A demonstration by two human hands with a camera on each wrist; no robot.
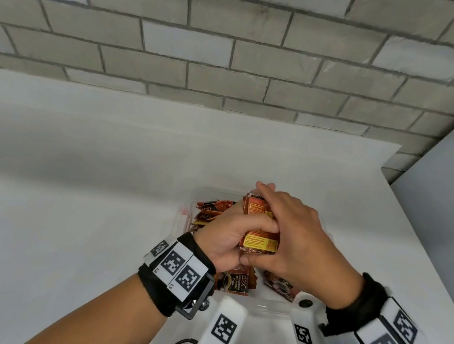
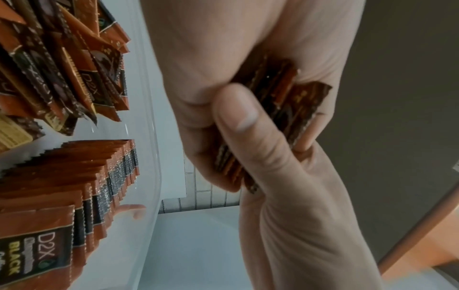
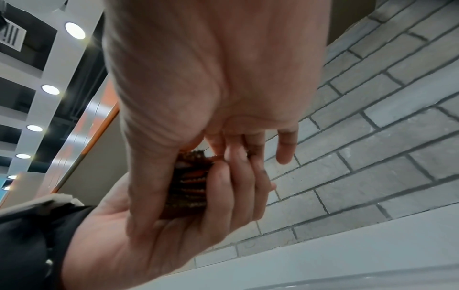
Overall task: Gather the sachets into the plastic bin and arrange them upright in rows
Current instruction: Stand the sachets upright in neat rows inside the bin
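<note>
Together our left hand and right hand curl their fingers round a stack of sachets above the plastic bin, seemingly near the counter's right edge; more sachets stand rowed inside.

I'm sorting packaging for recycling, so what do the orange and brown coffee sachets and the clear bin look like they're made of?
Orange and brown coffee sachets: apparently thin printed film, foil-laminated or plastic, slightly glossy; zigzag-cut sealed edges show. The left hand and right hand grip a bundle of them.
Clear rectangular bin: seemingly rigid transparent plastic, smooth and shiny; the table shows through its wall, which carries highlights.
</note>
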